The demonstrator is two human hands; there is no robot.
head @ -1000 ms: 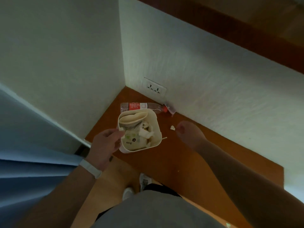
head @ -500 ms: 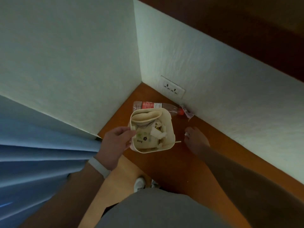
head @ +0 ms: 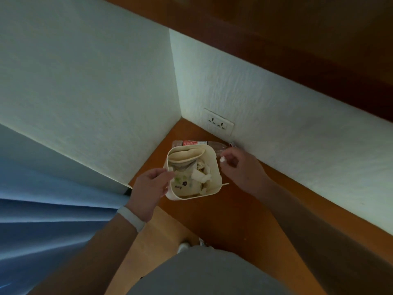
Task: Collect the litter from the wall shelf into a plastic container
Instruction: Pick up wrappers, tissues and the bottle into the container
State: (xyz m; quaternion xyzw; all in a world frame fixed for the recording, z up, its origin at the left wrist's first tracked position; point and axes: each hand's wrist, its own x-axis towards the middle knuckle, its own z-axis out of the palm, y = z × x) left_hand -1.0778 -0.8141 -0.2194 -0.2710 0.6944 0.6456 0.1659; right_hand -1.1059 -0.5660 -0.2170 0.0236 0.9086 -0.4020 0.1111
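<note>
A cream plastic container (head: 217, 184), filled with crumpled paper and wrappers, is held over the corner of the orange-brown wall shelf (head: 244, 211). My left hand (head: 151, 186) grips its left rim. My right hand (head: 242, 169) pinches a small white scrap of litter (head: 222, 159) just beside the container's right rim. A clear plastic bottle with a red label (head: 192, 143) lies on the shelf behind the container, partly hidden by it. A thin stick (head: 225, 184) pokes out by the container's right side.
White walls meet at the shelf's corner, with a double socket (head: 217, 122) low on the right wall. A dark wooden ledge (head: 297, 50) runs overhead. A blue curtain (head: 46, 226) hangs at the left. My shoes (head: 185, 246) show on the floor below.
My right hand picked the white scrap off the shelf and lifted it up beside the container's rim. The container stayed in my left hand.
</note>
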